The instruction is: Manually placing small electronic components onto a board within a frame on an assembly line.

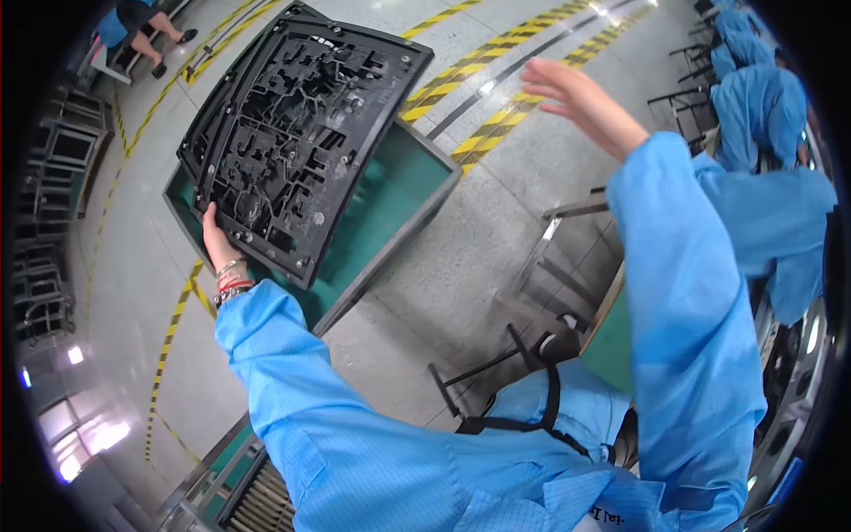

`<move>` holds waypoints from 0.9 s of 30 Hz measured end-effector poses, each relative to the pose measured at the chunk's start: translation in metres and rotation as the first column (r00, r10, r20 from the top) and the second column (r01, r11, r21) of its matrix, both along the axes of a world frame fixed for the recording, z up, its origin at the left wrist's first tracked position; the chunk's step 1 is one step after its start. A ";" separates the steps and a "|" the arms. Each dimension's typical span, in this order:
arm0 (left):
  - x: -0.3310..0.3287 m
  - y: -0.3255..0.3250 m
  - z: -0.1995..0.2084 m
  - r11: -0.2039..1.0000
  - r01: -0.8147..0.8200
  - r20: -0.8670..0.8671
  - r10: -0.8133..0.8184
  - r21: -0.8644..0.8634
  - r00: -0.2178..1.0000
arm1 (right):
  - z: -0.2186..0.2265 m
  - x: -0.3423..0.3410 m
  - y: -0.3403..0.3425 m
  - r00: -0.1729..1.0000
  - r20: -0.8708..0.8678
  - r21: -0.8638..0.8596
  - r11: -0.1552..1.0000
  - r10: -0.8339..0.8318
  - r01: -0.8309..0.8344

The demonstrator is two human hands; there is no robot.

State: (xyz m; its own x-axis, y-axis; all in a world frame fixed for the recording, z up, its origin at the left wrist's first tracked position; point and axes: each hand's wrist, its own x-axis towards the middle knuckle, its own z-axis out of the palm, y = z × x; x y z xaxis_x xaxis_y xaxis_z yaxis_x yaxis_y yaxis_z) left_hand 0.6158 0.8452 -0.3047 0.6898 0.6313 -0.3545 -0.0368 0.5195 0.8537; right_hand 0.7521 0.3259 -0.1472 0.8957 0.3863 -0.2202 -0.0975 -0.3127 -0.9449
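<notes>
A stack of black fixture pallets (292, 142), the top one full of irregular cut-outs and fitted with small metal studs, rests tilted on a green-topped cart (399, 182). At the stack's near left corner my left hand (215, 238) grips the edge; some of its fingers are hidden by the pallet. A red band and bracelets circle that wrist. My right hand (581, 99) is raised over the floor to the right of the stack, fingers stretched out and holding nothing.
Several people in blue coats (758, 106) sit along the right side. Beside me stand a metal-framed stool (483, 368) and a green-topped table (612, 341). Yellow-black tape (496, 53) marks the floor. Metal racks (62, 160) line the left; another seated person's legs (151, 40) show at top left.
</notes>
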 end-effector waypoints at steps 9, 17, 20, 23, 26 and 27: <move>0.005 -0.032 0.012 0.991 -0.131 0.032 0.131 -0.005 0.991 | -0.054 0.040 0.119 0.926 -0.340 0.316 0.907 -0.166 0.279; -0.010 -0.008 0.004 0.997 -0.048 0.079 0.053 -0.056 0.995 | -0.062 0.042 0.155 0.893 -0.415 0.572 0.714 -0.174 0.405; 0.000 0.008 -0.010 0.992 -0.099 0.057 0.104 -0.077 0.993 | -0.040 0.030 0.143 0.864 -0.478 0.510 0.749 -0.161 0.422; 0.006 0.007 -0.013 0.976 0.144 0.051 -0.137 -0.163 0.989 | -0.016 0.002 0.122 0.918 -0.358 0.467 0.819 -0.171 0.334; 0.003 0.012 0.007 0.867 0.467 0.148 -0.446 -0.175 0.883 | 0.011 -0.036 0.102 0.893 -0.407 0.418 0.829 -0.195 0.371; 0.006 0.005 0.024 0.815 0.555 0.147 -0.536 -0.169 0.832 | 0.012 -0.048 0.091 0.907 -0.383 0.418 0.843 -0.176 0.340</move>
